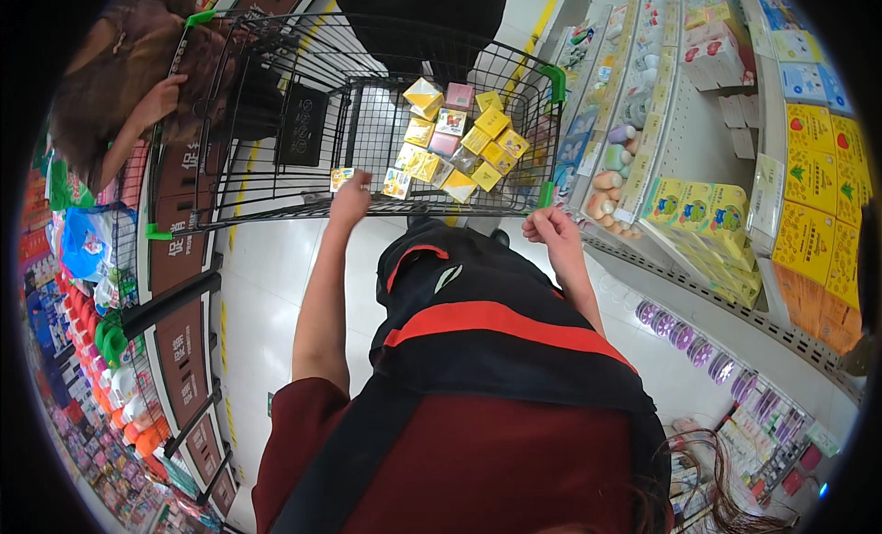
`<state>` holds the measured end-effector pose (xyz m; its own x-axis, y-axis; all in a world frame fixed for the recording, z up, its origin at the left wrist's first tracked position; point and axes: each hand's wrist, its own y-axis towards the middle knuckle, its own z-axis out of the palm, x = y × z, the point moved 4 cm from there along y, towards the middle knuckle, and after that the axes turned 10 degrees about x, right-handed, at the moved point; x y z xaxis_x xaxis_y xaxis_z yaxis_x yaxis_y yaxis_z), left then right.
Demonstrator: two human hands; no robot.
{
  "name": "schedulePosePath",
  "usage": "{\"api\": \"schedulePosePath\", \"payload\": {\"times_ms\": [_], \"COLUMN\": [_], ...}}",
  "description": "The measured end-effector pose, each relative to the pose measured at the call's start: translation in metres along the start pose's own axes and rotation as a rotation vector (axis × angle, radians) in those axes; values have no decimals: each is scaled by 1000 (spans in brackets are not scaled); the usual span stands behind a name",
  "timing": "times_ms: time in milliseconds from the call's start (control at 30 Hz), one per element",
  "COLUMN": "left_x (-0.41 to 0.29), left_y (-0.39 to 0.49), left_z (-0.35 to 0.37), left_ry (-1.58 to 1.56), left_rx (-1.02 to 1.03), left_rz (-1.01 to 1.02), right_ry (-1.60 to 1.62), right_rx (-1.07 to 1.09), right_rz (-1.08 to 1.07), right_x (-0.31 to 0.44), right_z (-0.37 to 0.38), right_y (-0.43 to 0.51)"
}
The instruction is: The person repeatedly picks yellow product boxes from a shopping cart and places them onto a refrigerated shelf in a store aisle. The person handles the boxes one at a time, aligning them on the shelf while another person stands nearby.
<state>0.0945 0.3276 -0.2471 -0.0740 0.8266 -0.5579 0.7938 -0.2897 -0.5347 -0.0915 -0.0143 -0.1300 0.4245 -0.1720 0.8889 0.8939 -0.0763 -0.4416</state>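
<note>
A black wire shopping cart (275,220) with green corner pieces stands across in front of me. Several small boxes, mostly yellow with a few pink and white ones, lie in a loose cluster on its floor; a yellow box (492,122) is among them. My left hand (353,197) reaches over the near side of the cart and grips a small white and yellow box (340,180), apart from the cluster. Near the green corner at the cart's right end is my right hand (551,229), its fingers curled by the rim; whether it holds anything is unclear.
At the cart's left end, another person's hand (160,98) rests on the handle. A further person in dark clothes (420,17) stands beyond the cart. Shelves with boxes (696,206) and bottles line the right; promotional bins (180,237) of goods run along the left.
</note>
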Motion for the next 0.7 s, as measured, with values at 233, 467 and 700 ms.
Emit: {"api": "schedulePosePath", "payload": {"times_ms": [233, 467, 700], "left_x": [60, 59, -28], "left_y": [10, 14, 13], "left_z": [-53, -62, -109], "left_ry": [-593, -828, -983], "left_rx": [-74, 6, 39], "left_rz": [-112, -240, 54], "right_ry": [-17, 2, 59], "right_rx": [7, 16, -23], "right_rz": [11, 6, -30], "right_x": [7, 7, 10], "right_z": [19, 41, 69], "right_y": [8, 22, 28]}}
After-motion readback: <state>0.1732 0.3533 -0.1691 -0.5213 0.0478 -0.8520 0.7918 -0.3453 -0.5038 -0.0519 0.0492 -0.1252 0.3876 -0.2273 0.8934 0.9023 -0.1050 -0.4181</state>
